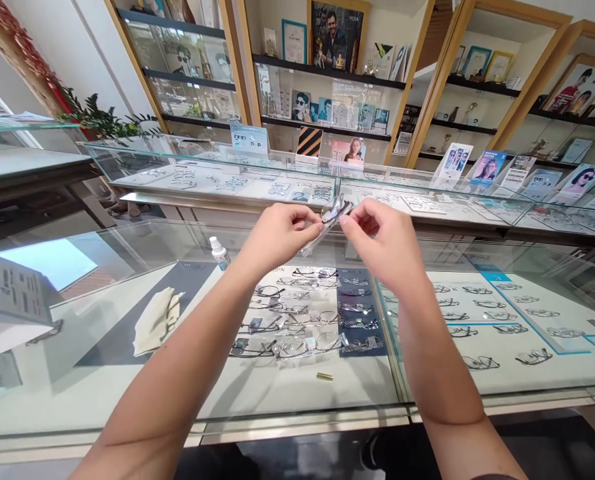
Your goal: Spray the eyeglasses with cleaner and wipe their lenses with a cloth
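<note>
A pair of eyeglasses (333, 212), folded and partly in clear plastic, is held up above the glass display counter. My left hand (285, 230) pinches its left side between thumb and fingers. On the opposite side my right hand (383, 237) grips it with thumb and forefinger. A strip of clear plastic (311, 245) hangs below the glasses between my hands. Beneath my arms, rows of eyeglass frames (307, 319) lie in the counter, several with clear wrapping. Part of these rows is hidden behind my left forearm.
A white dropper-type bottle (219, 253) and a cream cloth (158, 320) are left of my arm. A small gold-coloured cylinder (324, 377) is near the counter's front. Other glass showcases (217, 167) stand ahead, with a printed box (15, 290) at far left.
</note>
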{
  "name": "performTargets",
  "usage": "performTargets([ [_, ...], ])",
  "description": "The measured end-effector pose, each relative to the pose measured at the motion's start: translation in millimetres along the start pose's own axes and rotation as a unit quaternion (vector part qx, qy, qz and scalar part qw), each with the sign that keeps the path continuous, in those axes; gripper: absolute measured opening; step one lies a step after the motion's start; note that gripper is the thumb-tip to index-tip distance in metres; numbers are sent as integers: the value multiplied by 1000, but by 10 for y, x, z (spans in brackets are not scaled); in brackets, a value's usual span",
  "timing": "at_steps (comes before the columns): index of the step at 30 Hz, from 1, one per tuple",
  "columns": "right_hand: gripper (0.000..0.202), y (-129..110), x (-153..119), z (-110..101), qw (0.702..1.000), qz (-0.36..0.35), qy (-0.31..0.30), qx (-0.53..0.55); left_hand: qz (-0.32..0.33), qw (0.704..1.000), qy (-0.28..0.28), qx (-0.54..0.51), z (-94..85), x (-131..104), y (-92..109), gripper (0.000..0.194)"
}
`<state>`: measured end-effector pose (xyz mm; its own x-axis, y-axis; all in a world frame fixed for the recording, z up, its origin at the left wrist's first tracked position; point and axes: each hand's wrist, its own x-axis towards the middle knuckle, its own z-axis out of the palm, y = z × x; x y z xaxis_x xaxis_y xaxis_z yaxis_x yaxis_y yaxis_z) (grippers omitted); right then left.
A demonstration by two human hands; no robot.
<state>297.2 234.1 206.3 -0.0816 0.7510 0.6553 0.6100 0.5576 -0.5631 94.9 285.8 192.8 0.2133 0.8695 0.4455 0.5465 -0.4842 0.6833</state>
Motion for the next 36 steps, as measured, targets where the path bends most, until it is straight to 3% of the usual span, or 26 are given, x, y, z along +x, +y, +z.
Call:
performTargets([
  [3,20,4,0,-59,999,6,-1,33,-13,986,-104,126,61,9,-9,15],
  [8,23,-14,-7,-83,997,4,-40,60,-40,903,-296,310,343,28,-120,11],
  [13,21,-39,-14,-99,995,7,-74,63,-69,841,-389,369,609,43,-230,11],
  [17,19,-45,-12,-107,995,-1,-88,55,-89,811,-420,397,740,42,-220,17],
  [27,21,-41,-29,-107,994,-12,-102,35,-73,794,-449,404,932,29,-325,22],
  [36,20,-40,-19,-117,994,-17,-101,35,-84,796,-439,408,895,52,-380,18],
])
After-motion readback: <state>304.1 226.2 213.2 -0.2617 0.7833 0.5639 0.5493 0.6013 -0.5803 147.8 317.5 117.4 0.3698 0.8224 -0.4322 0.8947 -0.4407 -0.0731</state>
